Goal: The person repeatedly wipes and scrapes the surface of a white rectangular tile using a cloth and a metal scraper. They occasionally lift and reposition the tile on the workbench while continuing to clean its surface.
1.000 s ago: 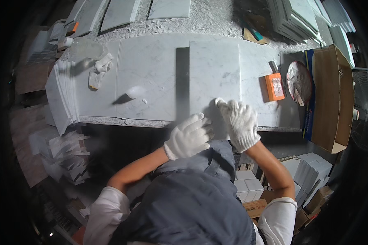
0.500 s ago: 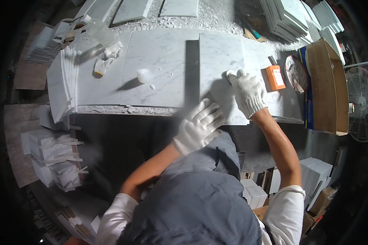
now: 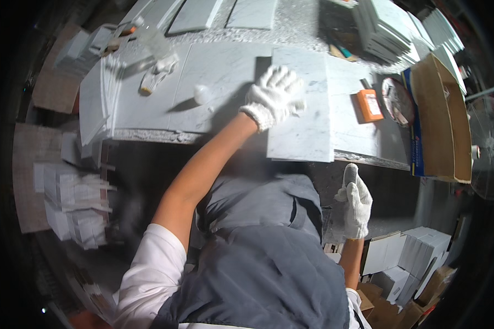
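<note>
My left hand [image 3: 275, 96], in a white knitted glove, lies with its fingers spread on a white marble tile [image 3: 303, 134] with grey veins. The tile rests on the worktop and its near end sticks out past the front edge. Lower and to the right, my right hand [image 3: 358, 205], gloved too, is off the table, just in front of its edge. Between its thumb and fingers is a small grey rounded pad [image 3: 350, 173]; its exact kind is unclear. An orange box [image 3: 370, 105] stands to the right of the tile.
A small white cup-like thing [image 3: 202, 95], a spare glove [image 3: 158, 75] and a clear bottle [image 3: 152, 41] are on the left. An open cardboard box [image 3: 442, 120] and a fan [image 3: 486, 148] are at right. Tile stacks [image 3: 381, 27] stand at the back; wrapped stacks [image 3: 77, 189] sit lower left.
My left hand has gone up and forward from the near edge onto the tile. My right hand has drawn back off the tile toward me, still holding the grey pad.
</note>
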Action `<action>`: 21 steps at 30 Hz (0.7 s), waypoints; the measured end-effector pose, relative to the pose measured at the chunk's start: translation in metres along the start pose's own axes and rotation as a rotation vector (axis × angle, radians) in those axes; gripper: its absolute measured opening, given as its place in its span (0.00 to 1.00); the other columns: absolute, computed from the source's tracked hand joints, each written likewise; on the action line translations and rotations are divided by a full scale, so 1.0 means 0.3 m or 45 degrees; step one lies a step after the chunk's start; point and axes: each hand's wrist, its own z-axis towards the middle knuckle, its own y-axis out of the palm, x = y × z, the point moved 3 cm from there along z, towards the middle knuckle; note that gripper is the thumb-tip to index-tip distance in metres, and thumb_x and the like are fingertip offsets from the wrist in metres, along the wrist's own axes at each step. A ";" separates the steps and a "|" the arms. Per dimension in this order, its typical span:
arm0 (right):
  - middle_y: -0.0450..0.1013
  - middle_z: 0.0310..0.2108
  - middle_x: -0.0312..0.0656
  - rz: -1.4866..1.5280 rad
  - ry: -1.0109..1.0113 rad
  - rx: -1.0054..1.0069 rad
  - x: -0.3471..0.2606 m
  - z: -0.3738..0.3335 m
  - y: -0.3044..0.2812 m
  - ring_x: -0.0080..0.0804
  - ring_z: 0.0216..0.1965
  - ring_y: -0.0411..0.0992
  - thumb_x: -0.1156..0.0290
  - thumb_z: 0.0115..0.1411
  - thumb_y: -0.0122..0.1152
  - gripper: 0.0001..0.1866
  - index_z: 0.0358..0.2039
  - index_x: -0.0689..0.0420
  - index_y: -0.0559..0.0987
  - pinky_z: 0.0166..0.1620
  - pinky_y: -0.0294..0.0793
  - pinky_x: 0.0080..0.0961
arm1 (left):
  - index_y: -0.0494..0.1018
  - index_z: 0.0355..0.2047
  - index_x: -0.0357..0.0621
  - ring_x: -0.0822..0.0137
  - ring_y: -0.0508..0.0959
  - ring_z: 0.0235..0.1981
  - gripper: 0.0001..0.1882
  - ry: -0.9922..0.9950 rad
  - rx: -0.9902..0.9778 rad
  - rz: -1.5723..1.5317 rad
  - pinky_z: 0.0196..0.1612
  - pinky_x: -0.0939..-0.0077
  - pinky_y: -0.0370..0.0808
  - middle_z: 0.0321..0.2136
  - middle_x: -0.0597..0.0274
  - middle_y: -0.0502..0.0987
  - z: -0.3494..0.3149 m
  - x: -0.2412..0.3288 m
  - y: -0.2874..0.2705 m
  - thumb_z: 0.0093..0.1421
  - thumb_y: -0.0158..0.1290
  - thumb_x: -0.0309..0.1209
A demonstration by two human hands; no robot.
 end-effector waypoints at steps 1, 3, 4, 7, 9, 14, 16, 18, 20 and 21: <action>0.73 0.32 0.32 0.187 -0.013 0.022 0.032 -0.009 -0.015 0.18 0.32 0.71 0.60 0.69 0.62 0.25 0.58 0.66 0.76 0.39 0.76 0.21 | 0.77 0.52 0.47 0.44 0.71 0.61 0.30 0.032 -0.328 0.073 0.67 0.51 0.64 0.58 0.42 0.74 0.013 0.070 0.027 0.66 0.44 0.57; 0.73 0.37 0.34 0.180 -0.146 0.118 0.066 -0.003 -0.050 0.20 0.35 0.72 0.58 0.71 0.58 0.22 0.57 0.62 0.75 0.41 0.78 0.24 | 0.76 0.53 0.46 0.44 0.69 0.62 0.33 0.230 -0.367 -0.204 0.66 0.46 0.62 0.57 0.41 0.73 -0.067 0.270 0.004 0.62 0.46 0.59; 0.73 0.39 0.35 0.168 -0.193 0.208 0.078 0.009 -0.062 0.21 0.36 0.73 0.58 0.72 0.57 0.21 0.56 0.61 0.75 0.42 0.78 0.25 | 0.75 0.54 0.46 0.44 0.68 0.62 0.34 0.336 -0.307 -0.334 0.66 0.44 0.62 0.56 0.40 0.73 -0.112 0.376 -0.017 0.60 0.47 0.60; 0.74 0.49 0.39 0.030 -0.353 0.306 0.070 0.054 -0.064 0.27 0.45 0.75 0.57 0.74 0.52 0.22 0.60 0.59 0.73 0.50 0.78 0.32 | 0.76 0.52 0.49 0.52 0.71 0.60 0.27 0.864 -0.664 -0.889 0.63 0.54 0.67 0.57 0.55 0.74 -0.275 0.580 -0.068 0.63 0.53 0.55; 0.74 0.52 0.40 -0.076 -0.453 0.361 0.045 0.075 -0.042 0.29 0.49 0.75 0.57 0.74 0.51 0.23 0.60 0.59 0.73 0.54 0.77 0.34 | 0.78 0.51 0.54 0.58 0.75 0.57 0.20 0.616 -0.335 -0.992 0.59 0.51 0.73 0.55 0.58 0.77 -0.302 0.520 -0.112 0.65 0.54 0.49; 0.77 0.52 0.44 -0.408 -0.386 0.223 0.005 0.136 0.051 0.31 0.53 0.75 0.64 0.74 0.50 0.18 0.58 0.60 0.75 0.57 0.73 0.28 | 0.77 0.49 0.39 0.69 0.81 0.37 0.14 -0.823 0.189 -1.113 0.46 0.77 0.77 0.35 0.58 0.81 -0.415 0.183 -0.196 0.70 0.52 0.35; 0.78 0.50 0.44 -0.506 -0.539 0.123 0.008 0.186 0.104 0.29 0.50 0.76 0.65 0.73 0.52 0.17 0.56 0.58 0.77 0.55 0.74 0.27 | 0.74 0.53 0.36 0.73 0.79 0.38 0.17 -1.289 -0.029 -1.545 0.44 0.77 0.77 0.37 0.57 0.80 -0.454 0.121 -0.151 0.69 0.55 0.34; 0.79 0.48 0.43 -0.733 -0.627 0.111 0.028 0.219 0.141 0.32 0.50 0.78 0.67 0.72 0.54 0.15 0.55 0.56 0.78 0.55 0.75 0.26 | 0.72 0.56 0.36 0.70 0.79 0.41 0.22 -1.412 -0.134 -1.582 0.46 0.73 0.77 0.42 0.53 0.80 -0.462 0.112 -0.109 0.67 0.56 0.38; 0.79 0.49 0.45 -0.771 -0.684 0.091 0.053 0.238 0.171 0.37 0.52 0.78 0.71 0.70 0.57 0.13 0.52 0.57 0.78 0.55 0.76 0.29 | 0.66 0.61 0.34 0.65 0.77 0.47 0.33 -1.430 -0.257 -1.519 0.53 0.69 0.74 0.47 0.49 0.79 -0.442 0.109 -0.063 0.64 0.58 0.44; 0.79 0.49 0.46 -0.831 -0.731 0.107 0.056 0.242 0.175 0.37 0.53 0.78 0.72 0.69 0.57 0.12 0.51 0.58 0.78 0.55 0.76 0.29 | 0.65 0.61 0.33 0.66 0.77 0.47 0.33 -1.427 -0.283 -1.594 0.51 0.70 0.75 0.47 0.49 0.78 -0.423 0.108 -0.040 0.64 0.58 0.43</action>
